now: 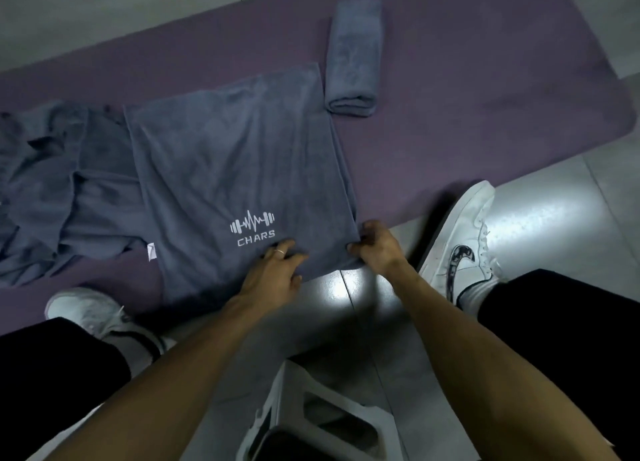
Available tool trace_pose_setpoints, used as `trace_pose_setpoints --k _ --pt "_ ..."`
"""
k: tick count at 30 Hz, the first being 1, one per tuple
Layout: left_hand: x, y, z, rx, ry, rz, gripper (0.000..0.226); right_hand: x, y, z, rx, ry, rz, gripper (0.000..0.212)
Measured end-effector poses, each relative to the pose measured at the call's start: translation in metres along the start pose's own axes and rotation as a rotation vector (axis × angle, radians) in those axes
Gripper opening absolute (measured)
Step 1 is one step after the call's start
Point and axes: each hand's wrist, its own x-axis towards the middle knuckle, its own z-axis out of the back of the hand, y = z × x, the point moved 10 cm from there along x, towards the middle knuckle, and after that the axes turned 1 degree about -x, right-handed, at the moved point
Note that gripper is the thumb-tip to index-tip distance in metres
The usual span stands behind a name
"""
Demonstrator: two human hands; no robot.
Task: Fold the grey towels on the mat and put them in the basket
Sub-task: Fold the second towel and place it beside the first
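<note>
floor (554, 225): grey glossy tiles | light: bright glare patch | furniture: white stool (311, 415)

I see the mat (467, 89) running across the floor (554, 218) ahead of me, the spread towel (239, 169) on it at centre, its near edge hanging over the mat's edge onto the floor. Crumpled towel (59, 183) lies on the mat to its left, touching it and partly under it. Folded towel (355, 55) sits on the mat behind and right of the spread one, just beside its far corner. My left hand (277, 270) rests on the near edge; my right hand (377, 249) is at the near right corner. Left shoe (90, 308) on the mat, right shoe (460, 242) on the floor, the stool (311, 415) below me between my arms.
</note>
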Motion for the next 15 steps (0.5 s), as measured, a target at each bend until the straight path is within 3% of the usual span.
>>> trace_pose_setpoints --k 11,15 --pt "0.022 -0.058 0.005 0.004 -0.03 -0.012 0.052 -0.013 -0.027 0.0 0.348 0.101 -0.208 0.013" --pt "0.029 -0.068 0.007 0.133 -0.045 0.016 0.037 -0.017 -0.026 -0.007 0.276 0.214 -0.178 0.029"
